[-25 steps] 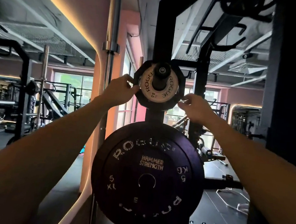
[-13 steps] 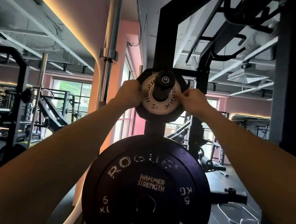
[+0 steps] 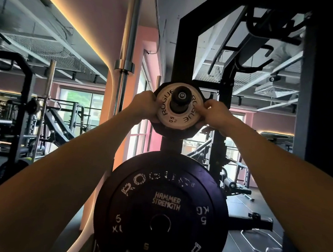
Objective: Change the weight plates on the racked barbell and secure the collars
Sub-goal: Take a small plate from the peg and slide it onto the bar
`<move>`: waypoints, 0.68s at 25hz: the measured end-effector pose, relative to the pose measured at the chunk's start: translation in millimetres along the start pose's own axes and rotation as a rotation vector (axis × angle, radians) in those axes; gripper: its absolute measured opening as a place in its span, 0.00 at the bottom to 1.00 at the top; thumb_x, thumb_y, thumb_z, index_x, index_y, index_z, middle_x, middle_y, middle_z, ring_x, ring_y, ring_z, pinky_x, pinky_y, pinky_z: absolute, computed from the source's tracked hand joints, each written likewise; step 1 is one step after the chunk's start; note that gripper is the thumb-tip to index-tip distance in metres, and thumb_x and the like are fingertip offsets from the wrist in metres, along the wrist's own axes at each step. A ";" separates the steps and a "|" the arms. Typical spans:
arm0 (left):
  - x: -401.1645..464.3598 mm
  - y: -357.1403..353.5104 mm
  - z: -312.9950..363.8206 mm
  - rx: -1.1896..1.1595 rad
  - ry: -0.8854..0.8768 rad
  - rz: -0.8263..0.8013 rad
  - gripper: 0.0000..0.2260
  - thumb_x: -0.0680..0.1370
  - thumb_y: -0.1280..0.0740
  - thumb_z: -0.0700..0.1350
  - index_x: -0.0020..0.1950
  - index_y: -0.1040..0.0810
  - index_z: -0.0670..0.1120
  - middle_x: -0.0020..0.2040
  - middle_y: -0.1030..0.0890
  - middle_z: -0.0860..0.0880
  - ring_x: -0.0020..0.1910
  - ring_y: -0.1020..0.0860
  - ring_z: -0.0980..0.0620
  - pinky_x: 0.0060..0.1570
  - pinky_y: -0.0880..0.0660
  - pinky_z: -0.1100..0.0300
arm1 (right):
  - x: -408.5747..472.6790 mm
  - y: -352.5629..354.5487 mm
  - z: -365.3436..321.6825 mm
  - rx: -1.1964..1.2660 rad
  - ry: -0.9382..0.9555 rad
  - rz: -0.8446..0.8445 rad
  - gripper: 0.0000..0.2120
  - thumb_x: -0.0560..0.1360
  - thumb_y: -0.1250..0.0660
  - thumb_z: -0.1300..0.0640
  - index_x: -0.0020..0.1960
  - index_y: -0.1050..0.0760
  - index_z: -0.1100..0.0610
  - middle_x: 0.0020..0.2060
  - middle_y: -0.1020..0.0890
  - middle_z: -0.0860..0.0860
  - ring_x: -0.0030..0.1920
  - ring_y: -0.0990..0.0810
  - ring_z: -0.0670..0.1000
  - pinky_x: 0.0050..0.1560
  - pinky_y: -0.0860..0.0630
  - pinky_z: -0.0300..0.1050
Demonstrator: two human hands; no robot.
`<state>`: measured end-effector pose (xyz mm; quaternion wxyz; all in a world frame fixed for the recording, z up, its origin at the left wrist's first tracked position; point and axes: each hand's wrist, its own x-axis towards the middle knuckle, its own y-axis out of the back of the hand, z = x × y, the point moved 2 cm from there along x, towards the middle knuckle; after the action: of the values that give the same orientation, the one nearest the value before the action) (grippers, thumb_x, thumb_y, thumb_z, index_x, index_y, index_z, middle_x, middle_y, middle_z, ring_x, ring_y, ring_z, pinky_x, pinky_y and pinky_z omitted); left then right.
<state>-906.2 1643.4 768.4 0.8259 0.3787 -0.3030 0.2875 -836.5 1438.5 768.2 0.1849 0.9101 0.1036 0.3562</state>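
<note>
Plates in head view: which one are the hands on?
The small white Rogue plate on the upper peg: left hand and right hand grip its edges. The big black Hammer Strength plate below is untouched.

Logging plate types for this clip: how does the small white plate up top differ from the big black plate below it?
The small white round Rogue plate is far smaller than the large black bumper plate. The white plate is marked 0.5 kg, the black one 5 kg. The left hand and right hand grip the white plate's edges; nothing touches the black one. Both are round, face the camera and carry Rogue lettering.
</note>
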 end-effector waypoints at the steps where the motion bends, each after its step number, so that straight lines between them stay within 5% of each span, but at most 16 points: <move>1: -8.0 3.9 5.7 -0.001 0.008 0.006 0.16 0.77 0.36 0.49 0.52 0.23 0.36 0.44 0.16 0.37 0.44 0.17 0.38 0.52 0.20 0.45 | -7.3 3.1 -5.1 0.005 0.005 -0.015 0.12 0.80 0.36 0.51 0.55 0.32 0.59 0.46 0.18 0.61 0.31 0.18 0.54 0.27 0.23 0.45; 8: -65.6 42.2 53.9 -0.028 0.083 0.069 0.08 0.76 0.36 0.44 0.49 0.23 0.38 0.42 0.16 0.38 0.40 0.16 0.40 0.47 0.19 0.45 | -67.3 25.5 -44.0 0.051 0.059 -0.075 0.10 0.80 0.38 0.54 0.56 0.31 0.60 0.38 0.19 0.56 0.25 0.19 0.49 0.22 0.25 0.40; 13: -127.3 51.5 87.1 0.055 0.129 0.083 0.05 0.76 0.36 0.38 0.51 0.25 0.40 0.43 0.17 0.41 0.35 0.16 0.44 0.40 0.17 0.48 | -121.4 44.3 -50.4 -0.003 0.071 -0.208 0.08 0.80 0.36 0.55 0.52 0.32 0.59 0.39 0.18 0.59 0.30 0.18 0.53 0.24 0.23 0.41; 17: -164.9 51.1 110.9 0.156 0.135 0.035 0.08 0.70 0.33 0.37 0.49 0.23 0.42 0.42 0.16 0.44 0.42 0.17 0.44 0.47 0.18 0.47 | -157.3 64.3 -45.3 0.013 0.055 -0.237 0.10 0.79 0.35 0.53 0.51 0.30 0.59 0.40 0.17 0.60 0.29 0.18 0.53 0.24 0.25 0.39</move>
<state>-1080.9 1542.2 731.7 0.8074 0.4161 -0.2299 0.3495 -977.9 1341.5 729.3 0.2167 0.8825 0.2179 0.3560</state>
